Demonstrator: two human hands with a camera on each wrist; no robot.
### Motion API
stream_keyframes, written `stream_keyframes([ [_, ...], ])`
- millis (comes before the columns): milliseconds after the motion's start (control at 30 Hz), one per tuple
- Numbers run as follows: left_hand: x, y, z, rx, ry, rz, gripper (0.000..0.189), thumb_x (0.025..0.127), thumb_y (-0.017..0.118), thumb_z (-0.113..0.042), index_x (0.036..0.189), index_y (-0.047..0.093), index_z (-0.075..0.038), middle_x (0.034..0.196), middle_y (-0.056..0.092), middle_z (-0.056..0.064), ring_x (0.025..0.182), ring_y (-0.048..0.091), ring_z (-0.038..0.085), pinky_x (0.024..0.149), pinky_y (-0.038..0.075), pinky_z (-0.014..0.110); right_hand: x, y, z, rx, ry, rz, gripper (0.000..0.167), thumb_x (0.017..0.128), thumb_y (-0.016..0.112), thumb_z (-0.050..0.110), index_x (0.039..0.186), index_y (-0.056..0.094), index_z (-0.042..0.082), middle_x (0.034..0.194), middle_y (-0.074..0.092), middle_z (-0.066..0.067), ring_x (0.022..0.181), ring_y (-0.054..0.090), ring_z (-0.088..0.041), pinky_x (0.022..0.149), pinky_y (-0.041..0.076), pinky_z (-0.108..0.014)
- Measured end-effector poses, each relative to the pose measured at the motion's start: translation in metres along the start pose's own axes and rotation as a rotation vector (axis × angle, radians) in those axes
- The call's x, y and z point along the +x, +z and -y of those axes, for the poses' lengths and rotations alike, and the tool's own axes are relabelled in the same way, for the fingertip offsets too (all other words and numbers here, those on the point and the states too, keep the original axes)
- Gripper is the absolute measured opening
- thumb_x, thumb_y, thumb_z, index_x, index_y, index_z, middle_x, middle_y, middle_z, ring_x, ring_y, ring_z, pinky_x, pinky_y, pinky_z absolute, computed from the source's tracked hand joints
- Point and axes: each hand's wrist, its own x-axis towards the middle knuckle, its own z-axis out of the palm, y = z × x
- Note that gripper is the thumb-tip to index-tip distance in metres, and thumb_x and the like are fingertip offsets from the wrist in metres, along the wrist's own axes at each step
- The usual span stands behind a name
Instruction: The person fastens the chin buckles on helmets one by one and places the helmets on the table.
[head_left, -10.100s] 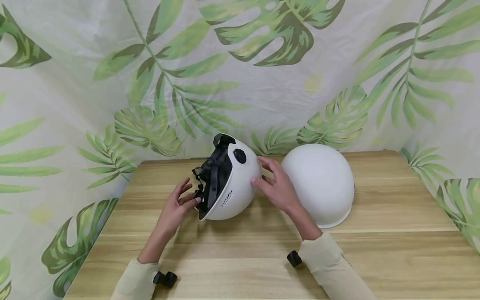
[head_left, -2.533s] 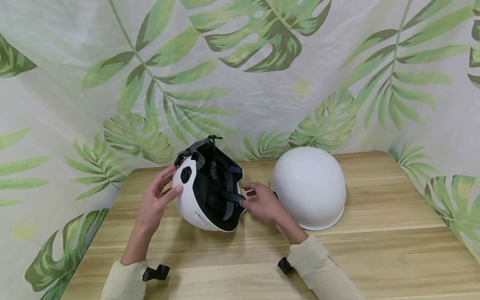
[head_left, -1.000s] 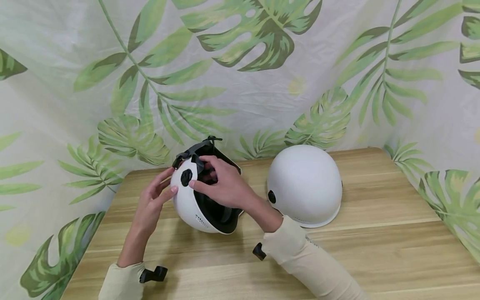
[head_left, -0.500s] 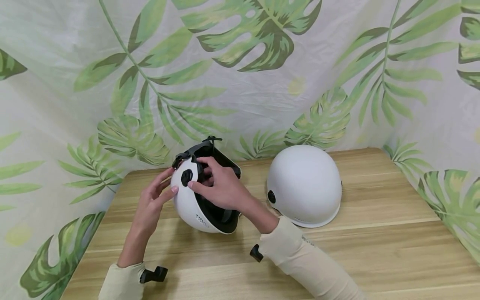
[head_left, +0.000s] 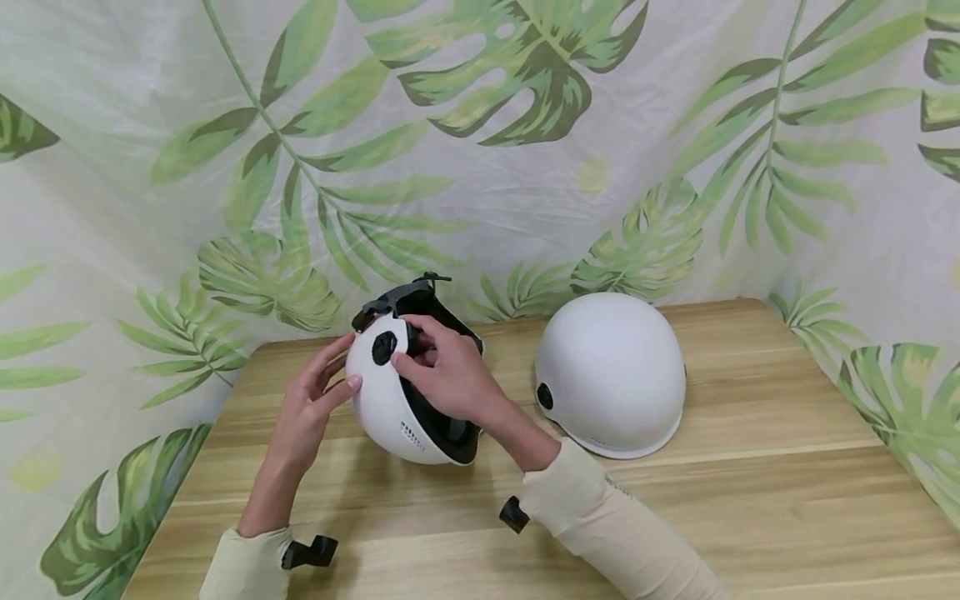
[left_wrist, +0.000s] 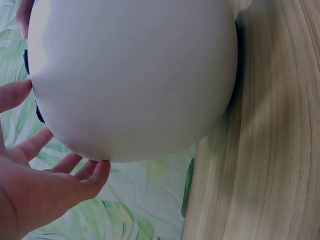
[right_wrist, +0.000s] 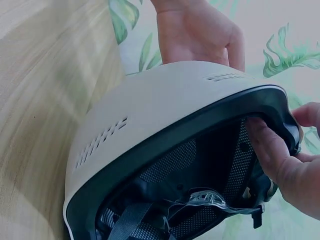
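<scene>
A white helmet [head_left: 375, 412] lies tipped on its side, its black-lined opening facing right. My left hand [head_left: 300, 412] touches the left of the shell, thumb in front and other fingertips farther back; the left wrist view shows its relaxed fingers [left_wrist: 97, 177] against the dome. My right hand [head_left: 457, 375] pinches the rim beside a round black vent [head_left: 384, 348], thumb outside and fingers inside. In the right wrist view those fingers [right_wrist: 267, 145] press the dark lining, above a webbing strap [right_wrist: 130, 220] and a clear plastic piece [right_wrist: 207, 198]. Part of the interior is hidden by the right hand.
A second white helmet [head_left: 611, 375] sits dome up to the right, close to my right forearm. Both stand on a wooden table [head_left: 750, 508] against a leaf-patterned cloth [head_left: 525, 200]. Small black devices [head_left: 311, 552] are worn at the cuffs.
Over ten seconds the helmet has turned, its opening going from left to right. My right hand has moved from the opening's far side to the near rim. Just now the helmet shifts slightly right.
</scene>
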Motion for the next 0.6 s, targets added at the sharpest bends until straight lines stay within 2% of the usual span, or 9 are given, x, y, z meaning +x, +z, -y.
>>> stream_keyframes([
  [200,0.0001,-0.0024,0.0010,-0.051,0.017,-0.024,0.056,0.107,0.061,-0.013,0.160,0.045,-0.007,0.159,0.047,0.005,0.139,0.049,0.006,0.102,0.048,0.010,0.0023,-0.0046,-0.0014,0.222,0.040,-0.025,0.049,0.103,0.067,0.013,0.150,0.056,0.010,0.123,0.073,-0.018,0.089,0.071,-0.013,0.075,0.061,-0.028],
  [367,-0.0004,-0.0069,0.0052,-0.068,0.011,-0.041,0.053,0.109,0.056,-0.017,0.160,0.044,-0.006,0.156,0.048,0.000,0.135,0.052,0.007,0.099,0.050,0.011,0.0035,-0.0073,-0.0049,0.388,0.070,-0.042,0.047,0.104,0.064,0.008,0.150,0.056,0.010,0.122,0.071,-0.021,0.092,0.070,-0.012,0.080,0.066,-0.040],
  [467,-0.0002,-0.0089,0.0079,-0.079,0.004,-0.035,0.052,0.111,0.054,-0.019,0.160,0.043,-0.005,0.157,0.046,0.002,0.133,0.055,0.007,0.099,0.051,0.012,0.0034,-0.0084,-0.0071,0.461,0.078,-0.044,0.046,0.104,0.062,0.005,0.150,0.056,0.009,0.121,0.069,-0.021,0.096,0.070,-0.014,0.081,0.066,-0.038],
  [600,0.0006,-0.0094,0.0095,-0.073,-0.016,-0.019,0.053,0.111,0.052,-0.023,0.161,0.042,-0.008,0.159,0.043,0.006,0.132,0.056,0.005,0.097,0.053,0.013,0.0035,-0.0100,-0.0090,0.486,0.078,-0.050,0.047,0.104,0.062,0.004,0.150,0.055,0.008,0.118,0.068,-0.018,0.096,0.070,-0.014,0.079,0.065,-0.034],
])
